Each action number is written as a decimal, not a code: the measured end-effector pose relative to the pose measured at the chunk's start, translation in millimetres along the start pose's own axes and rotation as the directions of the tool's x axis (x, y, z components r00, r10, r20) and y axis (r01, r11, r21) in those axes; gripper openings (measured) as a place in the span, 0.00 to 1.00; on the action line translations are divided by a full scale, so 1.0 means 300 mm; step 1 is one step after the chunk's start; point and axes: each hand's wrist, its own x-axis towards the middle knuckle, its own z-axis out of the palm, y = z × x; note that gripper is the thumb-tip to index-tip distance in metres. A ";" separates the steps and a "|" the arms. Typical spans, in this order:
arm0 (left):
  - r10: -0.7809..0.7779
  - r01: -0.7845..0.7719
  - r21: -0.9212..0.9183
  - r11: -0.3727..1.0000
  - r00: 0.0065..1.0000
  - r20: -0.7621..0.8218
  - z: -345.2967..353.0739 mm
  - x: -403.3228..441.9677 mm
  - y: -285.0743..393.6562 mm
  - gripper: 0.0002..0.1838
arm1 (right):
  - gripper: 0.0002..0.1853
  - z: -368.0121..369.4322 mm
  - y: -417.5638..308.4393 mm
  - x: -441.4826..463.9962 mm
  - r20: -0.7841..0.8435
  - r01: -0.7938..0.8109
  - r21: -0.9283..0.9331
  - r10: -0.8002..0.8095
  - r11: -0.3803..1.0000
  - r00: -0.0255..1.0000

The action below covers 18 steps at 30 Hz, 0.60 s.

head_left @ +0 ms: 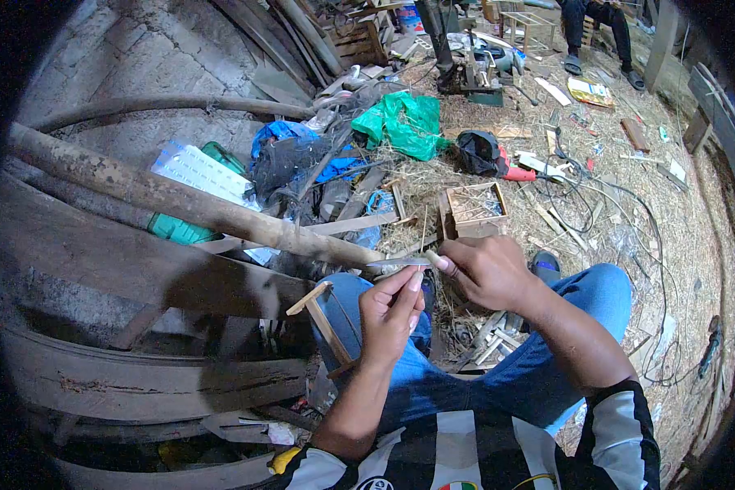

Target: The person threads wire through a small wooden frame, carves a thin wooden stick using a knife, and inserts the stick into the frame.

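Observation:
My left hand (390,314) is closed in a pinch, thumb against fingers, on a thin wooden stick (424,233) that points up and away from me. Close by, my right hand (490,269) is curled round the handle end of a knife. Its narrow grey blade (392,262) points left, just above my left fingertips, and crosses near the stick. Most of the handle is hidden in the fist. I cannot tell whether the blade touches the stick. Against my left thigh leans a small wooden frame piece (328,328).
Beyond my hands stands a wooden box (475,206) with thin pieces inside. A red and black power tool (494,157) lies behind it, its cord running right. A green plastic bag (402,124) and a long pole (180,196) are left. Another person's legs (600,33) show far right.

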 end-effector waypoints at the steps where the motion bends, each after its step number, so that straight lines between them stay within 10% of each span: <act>1: 0.037 -0.037 0.025 0.999 0.999 0.000 -0.001 -0.005 -0.004 0.15 | 0.12 -0.002 -0.007 -0.002 0.006 -0.012 0.024 0.012 1.000 1.000; 18: 0.190 -0.184 0.217 0.959 0.982 -0.009 -0.021 -0.002 -0.044 0.16 | 0.16 0.014 0.009 0.008 -0.062 0.018 0.002 -0.017 1.000 0.998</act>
